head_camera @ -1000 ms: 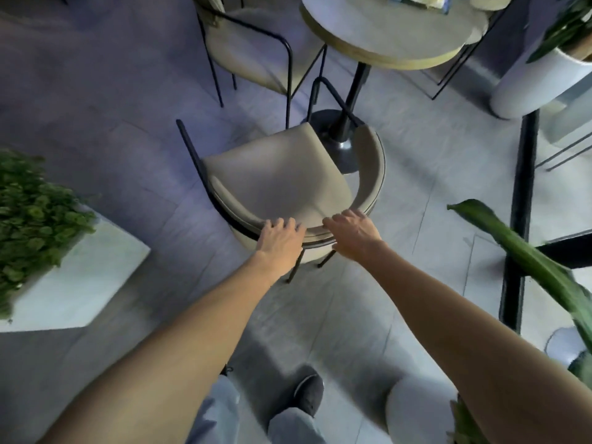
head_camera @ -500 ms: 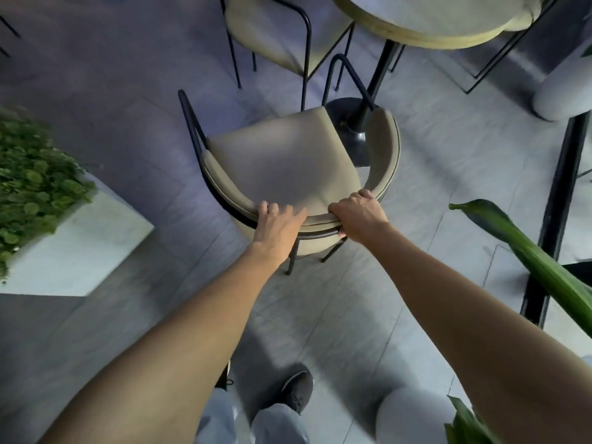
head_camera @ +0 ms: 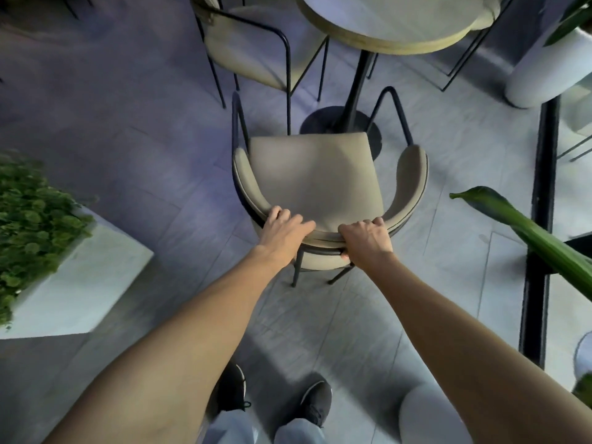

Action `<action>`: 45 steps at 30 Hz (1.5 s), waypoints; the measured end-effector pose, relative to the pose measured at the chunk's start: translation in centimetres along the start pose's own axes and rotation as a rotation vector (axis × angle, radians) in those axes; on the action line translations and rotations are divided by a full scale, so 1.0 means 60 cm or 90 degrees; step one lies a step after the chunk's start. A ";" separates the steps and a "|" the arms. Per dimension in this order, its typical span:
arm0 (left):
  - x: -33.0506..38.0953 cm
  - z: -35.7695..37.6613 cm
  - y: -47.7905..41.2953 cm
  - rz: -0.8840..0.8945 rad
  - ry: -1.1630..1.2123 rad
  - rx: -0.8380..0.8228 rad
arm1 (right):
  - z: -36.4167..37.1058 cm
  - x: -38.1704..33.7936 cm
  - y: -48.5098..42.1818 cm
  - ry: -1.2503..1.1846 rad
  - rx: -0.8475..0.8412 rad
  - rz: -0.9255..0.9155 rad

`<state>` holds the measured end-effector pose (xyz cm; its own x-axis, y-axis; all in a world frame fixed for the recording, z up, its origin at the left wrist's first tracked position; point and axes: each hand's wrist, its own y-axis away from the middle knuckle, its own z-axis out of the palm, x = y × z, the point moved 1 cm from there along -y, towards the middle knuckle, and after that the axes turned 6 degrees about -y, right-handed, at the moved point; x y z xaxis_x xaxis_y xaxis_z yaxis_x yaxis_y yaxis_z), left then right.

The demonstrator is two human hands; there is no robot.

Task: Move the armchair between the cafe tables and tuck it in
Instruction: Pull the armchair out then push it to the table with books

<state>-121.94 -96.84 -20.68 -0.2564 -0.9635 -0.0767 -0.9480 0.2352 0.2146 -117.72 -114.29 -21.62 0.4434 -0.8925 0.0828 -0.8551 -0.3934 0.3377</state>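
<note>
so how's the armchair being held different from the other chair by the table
The held armchair has a curved padded backrest wrapping round to padded arms; the other chair shows only thin black metal arm rails. The armchair stands short of the round table, gripped at its back by the left hand and right hand; the other chair stands untouched. Both have beige seats and black frames.
</note>
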 end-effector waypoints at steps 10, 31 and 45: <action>-0.027 -0.004 -0.043 0.131 -0.056 0.003 | 0.007 0.000 0.020 -0.077 -0.002 0.079; -0.125 -0.039 -0.271 0.096 -0.091 -0.011 | -0.053 0.047 -0.190 -0.114 -0.006 0.127; -0.094 -0.065 -0.350 0.005 -0.133 -0.056 | -0.061 0.122 -0.250 -0.155 -0.014 0.080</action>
<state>-99.86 -96.83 -20.97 -0.3064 -0.9121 -0.2724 -0.9280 0.2223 0.2991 -100.67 -114.11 -22.67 0.2540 -0.9618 -0.1017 -0.8924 -0.2736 0.3589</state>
